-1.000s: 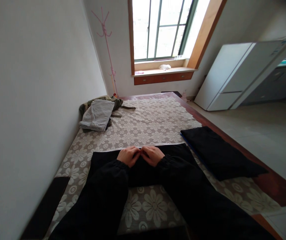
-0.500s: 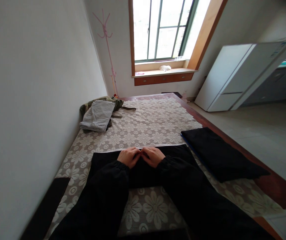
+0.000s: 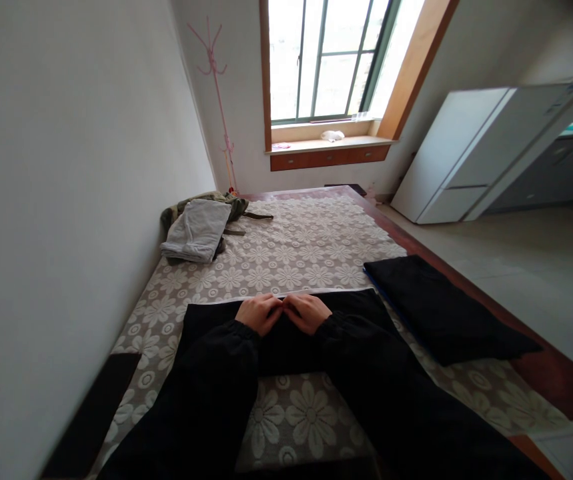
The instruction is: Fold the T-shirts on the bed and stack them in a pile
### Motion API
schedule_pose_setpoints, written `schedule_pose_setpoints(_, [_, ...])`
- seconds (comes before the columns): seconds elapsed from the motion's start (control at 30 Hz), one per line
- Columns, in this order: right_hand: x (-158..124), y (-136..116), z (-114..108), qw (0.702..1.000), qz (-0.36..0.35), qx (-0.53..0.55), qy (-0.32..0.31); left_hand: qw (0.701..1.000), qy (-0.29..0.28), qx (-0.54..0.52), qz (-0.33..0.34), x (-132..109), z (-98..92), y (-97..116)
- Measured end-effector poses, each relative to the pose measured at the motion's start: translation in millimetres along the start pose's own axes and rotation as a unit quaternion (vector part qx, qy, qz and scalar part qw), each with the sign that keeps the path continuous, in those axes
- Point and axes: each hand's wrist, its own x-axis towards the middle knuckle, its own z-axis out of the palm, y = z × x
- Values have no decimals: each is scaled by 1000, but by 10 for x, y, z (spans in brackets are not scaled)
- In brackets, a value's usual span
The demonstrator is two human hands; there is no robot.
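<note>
A black garment (image 3: 206, 320) lies flat on the bed's flower-patterned cover (image 3: 296, 253), its far edge showing a thin white line. My left hand (image 3: 259, 313) and my right hand (image 3: 306, 311) rest side by side at the middle of that far edge, fingertips touching. Both have their fingers curled down, pinching the cloth. Black sleeves cover both my arms down to the wrists.
A folded black garment (image 3: 441, 307) lies to the right near the bed's wooden edge. A grey folded cloth on an olive garment (image 3: 199, 230) sits far left by the wall. Beyond stand a pink coat stand (image 3: 216, 93), a window (image 3: 326, 60) and a white cabinet (image 3: 471, 153).
</note>
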Motion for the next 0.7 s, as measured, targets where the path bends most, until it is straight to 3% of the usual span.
schedule_pose_setpoints(0.7, [-5,22,1,1000,-16,19,-9,1000,-2,3,-12,-6,-47,51])
